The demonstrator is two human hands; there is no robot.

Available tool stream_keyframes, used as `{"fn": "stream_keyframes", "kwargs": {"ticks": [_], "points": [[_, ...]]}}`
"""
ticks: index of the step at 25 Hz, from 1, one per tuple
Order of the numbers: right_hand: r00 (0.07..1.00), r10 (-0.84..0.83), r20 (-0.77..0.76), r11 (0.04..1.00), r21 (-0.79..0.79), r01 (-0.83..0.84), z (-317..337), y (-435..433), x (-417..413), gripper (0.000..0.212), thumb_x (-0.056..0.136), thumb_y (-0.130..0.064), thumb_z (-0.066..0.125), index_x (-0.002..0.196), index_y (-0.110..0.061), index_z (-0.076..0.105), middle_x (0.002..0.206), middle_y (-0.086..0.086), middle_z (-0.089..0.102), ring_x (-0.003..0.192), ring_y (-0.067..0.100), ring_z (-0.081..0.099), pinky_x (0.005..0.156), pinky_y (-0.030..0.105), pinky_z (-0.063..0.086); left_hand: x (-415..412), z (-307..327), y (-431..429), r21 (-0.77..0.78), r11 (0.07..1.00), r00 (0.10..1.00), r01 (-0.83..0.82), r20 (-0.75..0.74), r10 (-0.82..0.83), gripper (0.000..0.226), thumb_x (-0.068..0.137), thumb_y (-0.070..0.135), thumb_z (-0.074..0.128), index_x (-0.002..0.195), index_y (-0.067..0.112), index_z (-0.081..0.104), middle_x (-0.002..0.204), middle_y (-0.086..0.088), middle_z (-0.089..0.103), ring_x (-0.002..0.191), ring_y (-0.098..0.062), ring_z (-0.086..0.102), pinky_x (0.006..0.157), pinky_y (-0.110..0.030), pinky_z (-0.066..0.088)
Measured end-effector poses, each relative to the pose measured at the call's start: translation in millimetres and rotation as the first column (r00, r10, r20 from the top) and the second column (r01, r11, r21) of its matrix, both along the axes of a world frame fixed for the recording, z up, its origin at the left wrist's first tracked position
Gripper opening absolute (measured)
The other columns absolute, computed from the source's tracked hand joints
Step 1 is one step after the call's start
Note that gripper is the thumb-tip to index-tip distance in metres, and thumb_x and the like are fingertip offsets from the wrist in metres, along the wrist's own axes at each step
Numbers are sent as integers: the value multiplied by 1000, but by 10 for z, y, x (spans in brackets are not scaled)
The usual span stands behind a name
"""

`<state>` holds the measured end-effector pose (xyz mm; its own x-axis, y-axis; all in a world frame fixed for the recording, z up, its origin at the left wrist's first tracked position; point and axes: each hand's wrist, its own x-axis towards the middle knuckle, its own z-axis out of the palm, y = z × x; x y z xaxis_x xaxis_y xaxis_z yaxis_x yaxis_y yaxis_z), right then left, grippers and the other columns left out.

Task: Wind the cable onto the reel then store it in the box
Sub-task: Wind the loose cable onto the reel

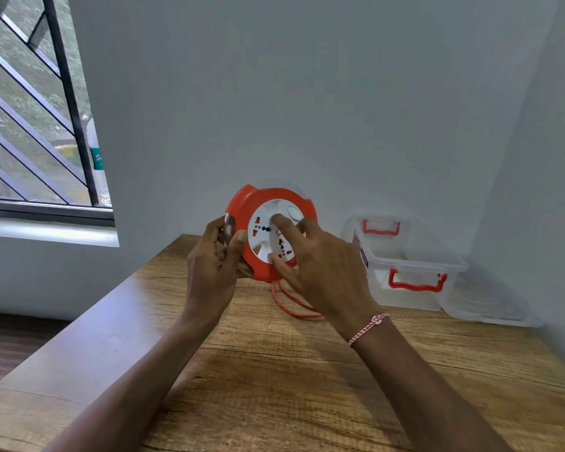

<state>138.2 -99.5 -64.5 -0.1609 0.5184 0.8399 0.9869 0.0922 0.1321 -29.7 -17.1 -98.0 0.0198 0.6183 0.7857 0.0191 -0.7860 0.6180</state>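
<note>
A round red cable reel (265, 199) with a white socket face is held up above the wooden table (274, 370), tilted toward me. My left hand (214, 259) grips its left rim, thumb on the front. My right hand (317, 265) lies on the white face, index finger and thumb pressed on it. A loop of red cable (286, 300) hangs from the reel's underside onto the table, partly hidden by my right hand. The clear plastic box (408, 265) with red handles stands open to the right, by the wall.
The box's clear lid (486, 305) lies flat on the table right of the box, in the corner. Grey walls close the back and right side. A barred window (36, 125) is at the left, where the table's left edge drops to the floor.
</note>
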Motion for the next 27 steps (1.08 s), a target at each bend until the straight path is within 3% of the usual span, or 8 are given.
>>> {"fn": "stream_keyframes", "kwargs": {"ticks": [9,11,14,16,18,21,23,27], "points": [[884,13,-467,999,-37,-34,-8,9,-157,59,91,-64,68,130,-21,58,97,3,78,71,18,75,47,8,38,42,-33,-41,75,997,999,21,-47,-18,34,102,49,54,129,28,55,107,24,69,91,1,75,68,-13,59],[555,83,-827,982,-25,-185,13,40,-222,49,90,-58,73,119,-22,56,96,1,78,64,14,75,42,12,47,55,-39,-54,91,995,998,35,-59,-30,33,103,44,57,132,28,53,110,21,69,92,2,75,66,-13,59],[-250,100,-963,886,200,-417,42,42,-306,43,95,-46,74,109,-6,66,77,14,81,54,19,76,41,21,51,73,-44,-67,115,993,997,8,-82,1,35,102,46,55,133,29,51,109,19,67,92,0,73,66,-14,59],[-364,48,-930,838,236,-493,55,19,-278,40,98,-44,72,101,-4,70,77,17,81,54,18,76,42,20,52,60,-37,-53,99,995,997,-17,-70,24,35,102,48,53,132,30,52,110,14,68,93,-4,73,67,-18,61],[-134,77,-988,842,136,-523,88,-5,-186,38,99,-45,69,101,-8,69,77,14,81,54,16,74,44,22,55,32,-26,-16,44,999,1000,-5,-30,6,30,105,44,55,131,30,53,112,15,69,96,-3,74,65,-18,62],[829,33,-559,996,-52,-75,55,-28,25,41,95,-54,70,115,-19,69,95,3,82,69,17,77,64,27,63,-16,3,15,-62,998,999,27,39,-25,29,105,43,53,132,32,53,111,29,71,100,5,73,64,-12,58],[988,-2,-154,997,70,12,11,-22,38,51,93,-54,72,131,-20,65,113,6,78,77,22,78,63,28,60,-22,17,13,-80,996,999,31,42,-27,29,104,44,52,131,33,52,108,40,68,98,8,72,64,-10,57],[997,-73,-9,997,20,73,-53,16,-94,63,99,-57,63,150,-21,55,115,12,77,76,27,79,59,31,61,26,-9,-29,-41,998,999,43,7,-43,30,104,39,53,132,27,52,106,39,69,94,9,73,64,-6,55]]}}
